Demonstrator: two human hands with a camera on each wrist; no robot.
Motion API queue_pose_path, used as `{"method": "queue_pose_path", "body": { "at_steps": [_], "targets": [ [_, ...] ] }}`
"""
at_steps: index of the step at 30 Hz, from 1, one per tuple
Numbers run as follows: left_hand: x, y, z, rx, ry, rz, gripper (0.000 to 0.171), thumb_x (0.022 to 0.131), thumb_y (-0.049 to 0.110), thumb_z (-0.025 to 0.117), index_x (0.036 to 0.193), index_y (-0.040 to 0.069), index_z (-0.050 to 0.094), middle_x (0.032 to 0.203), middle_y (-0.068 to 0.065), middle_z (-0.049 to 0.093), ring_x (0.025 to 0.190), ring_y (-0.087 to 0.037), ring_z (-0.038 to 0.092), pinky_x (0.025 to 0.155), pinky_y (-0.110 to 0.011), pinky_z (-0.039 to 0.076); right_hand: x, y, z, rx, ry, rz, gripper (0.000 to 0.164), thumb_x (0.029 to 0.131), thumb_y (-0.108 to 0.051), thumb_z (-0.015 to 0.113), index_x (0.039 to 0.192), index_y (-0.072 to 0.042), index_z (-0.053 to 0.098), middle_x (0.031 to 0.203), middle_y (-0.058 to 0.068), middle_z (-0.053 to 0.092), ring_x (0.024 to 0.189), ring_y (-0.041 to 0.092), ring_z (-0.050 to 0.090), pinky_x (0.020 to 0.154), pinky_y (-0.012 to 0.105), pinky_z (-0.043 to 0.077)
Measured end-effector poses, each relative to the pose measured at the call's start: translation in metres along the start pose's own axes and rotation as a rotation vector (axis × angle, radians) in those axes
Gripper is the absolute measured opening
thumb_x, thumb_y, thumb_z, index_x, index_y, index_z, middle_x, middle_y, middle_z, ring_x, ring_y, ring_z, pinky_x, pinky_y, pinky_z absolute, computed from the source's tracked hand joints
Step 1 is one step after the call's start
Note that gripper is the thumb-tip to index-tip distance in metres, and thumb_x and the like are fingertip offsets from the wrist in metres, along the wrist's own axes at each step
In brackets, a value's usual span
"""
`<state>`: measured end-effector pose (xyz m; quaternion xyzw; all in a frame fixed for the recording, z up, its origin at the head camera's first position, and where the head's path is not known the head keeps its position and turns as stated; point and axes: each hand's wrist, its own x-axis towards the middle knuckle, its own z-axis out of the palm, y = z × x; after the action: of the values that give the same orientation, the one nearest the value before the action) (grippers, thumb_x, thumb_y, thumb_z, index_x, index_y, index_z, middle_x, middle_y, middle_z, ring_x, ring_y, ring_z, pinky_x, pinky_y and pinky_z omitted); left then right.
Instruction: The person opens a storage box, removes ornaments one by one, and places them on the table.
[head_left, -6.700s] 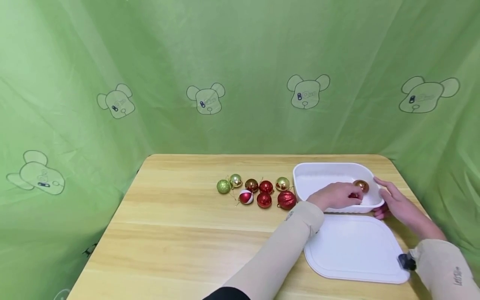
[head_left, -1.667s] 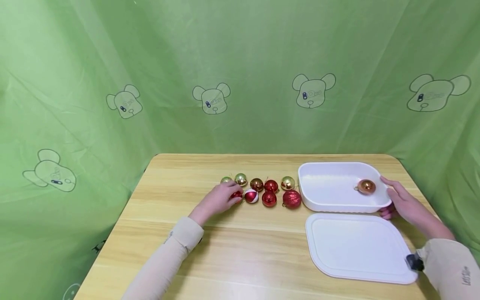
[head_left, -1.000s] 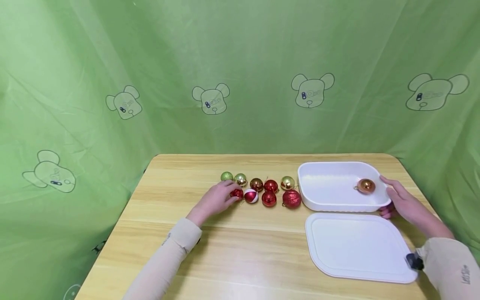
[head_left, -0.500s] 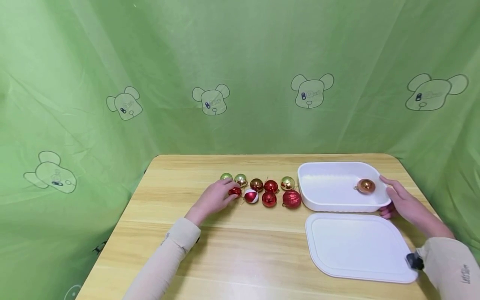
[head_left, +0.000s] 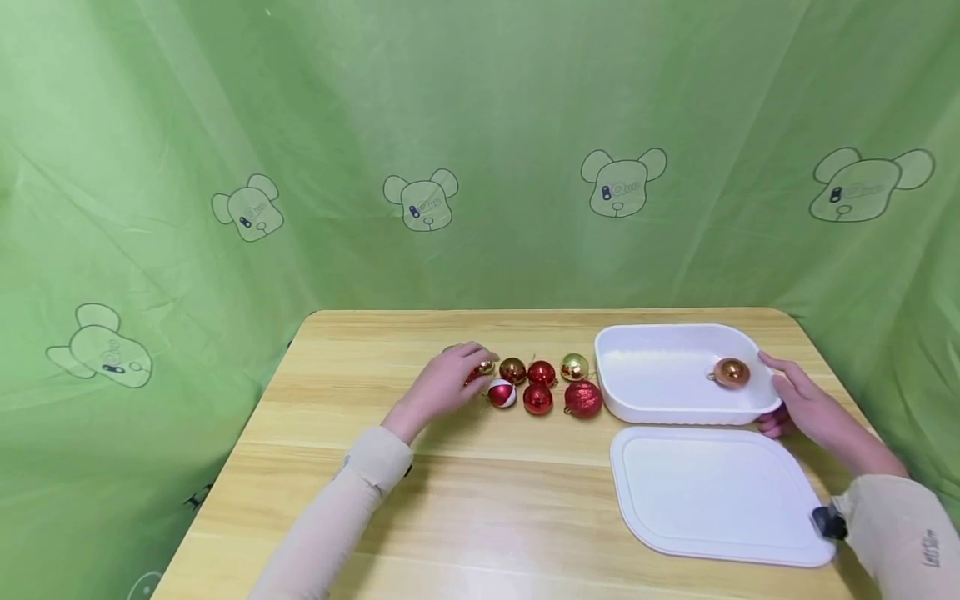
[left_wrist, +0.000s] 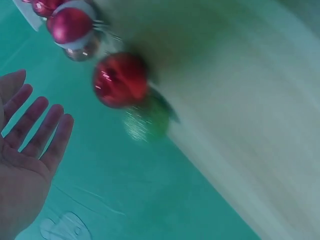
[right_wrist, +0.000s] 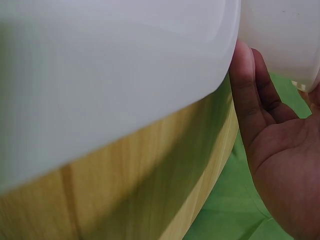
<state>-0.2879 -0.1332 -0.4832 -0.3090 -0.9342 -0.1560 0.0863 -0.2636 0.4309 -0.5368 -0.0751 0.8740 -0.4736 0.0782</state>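
Note:
My left hand (head_left: pixel 438 385) hovers at the left end of two rows of shiny Christmas baubles, its fingers spread and holding nothing. In the left wrist view a red bauble (left_wrist: pixel 120 80) lies just beyond the fingertips, with a green bauble (left_wrist: pixel 150 120) beside it. A red-and-white bauble (head_left: pixel 502 393) sits right of the hand; the hand partly covers the leftmost ones. My right hand (head_left: pixel 813 408) holds the right end of a white plastic box (head_left: pixel 652 414), fingers against its rim and outer wall. One copper bauble (head_left: pixel 732 372) rests inside the box.
A white lid (head_left: pixel 720 492) lies flat on the wooden table (head_left: pixel 480 500) in front of the box. Several red and gold baubles, among them a large textured red bauble (head_left: pixel 582 399), stand close to the box's left wall. Green cloth (head_left: pixel 510 250) hangs around the table.
The red bauble has gone from the box to the left end of the rows. My left hand has let go of it and moved slightly up and right. The right hand stays put.

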Motion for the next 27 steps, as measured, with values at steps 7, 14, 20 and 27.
{"method": "queue_pose_path", "body": {
  "at_steps": [7,14,20,27],
  "targets": [
    [0.033,0.036,0.004,-0.026,-0.034,0.072,0.040,0.102,0.028,0.068,0.140,0.017,0.062,0.137,-0.003,0.066,0.125,-0.022,0.064,0.109,-0.040,0.053,0.000,0.000,-0.001,-0.008,0.002,0.008,0.055,0.115,-0.030,0.019,0.167,-0.025,0.001,0.080,0.021,0.066,0.065,0.024,0.068,0.060,0.035,0.062],
    [0.076,0.083,0.022,-0.077,-0.087,0.136,0.042,0.105,0.032,0.063,0.145,0.021,0.058,0.146,0.001,0.060,0.135,-0.018,0.057,0.117,-0.035,0.046,0.002,0.000,-0.001,-0.011,-0.007,0.029,0.056,0.115,-0.032,0.019,0.167,-0.024,0.000,0.083,0.021,0.066,0.066,0.024,0.068,0.062,0.035,0.062],
    [0.112,0.115,0.045,-0.101,-0.120,0.193,0.041,0.106,0.034,0.059,0.145,0.022,0.056,0.147,0.003,0.058,0.137,-0.014,0.055,0.118,-0.025,0.041,0.004,0.000,-0.001,-0.015,-0.010,0.030,0.056,0.115,-0.032,0.018,0.167,-0.022,0.000,0.083,0.021,0.066,0.067,0.024,0.068,0.062,0.035,0.062],
    [0.151,0.151,0.075,-0.161,-0.153,0.238,0.043,0.108,0.036,0.056,0.148,0.022,0.054,0.147,0.007,0.058,0.137,-0.005,0.052,0.114,-0.012,0.036,0.002,0.001,-0.001,-0.010,-0.009,0.025,0.055,0.115,-0.031,0.018,0.167,-0.025,-0.001,0.082,0.021,0.066,0.066,0.024,0.068,0.061,0.035,0.062]
  ]
}}
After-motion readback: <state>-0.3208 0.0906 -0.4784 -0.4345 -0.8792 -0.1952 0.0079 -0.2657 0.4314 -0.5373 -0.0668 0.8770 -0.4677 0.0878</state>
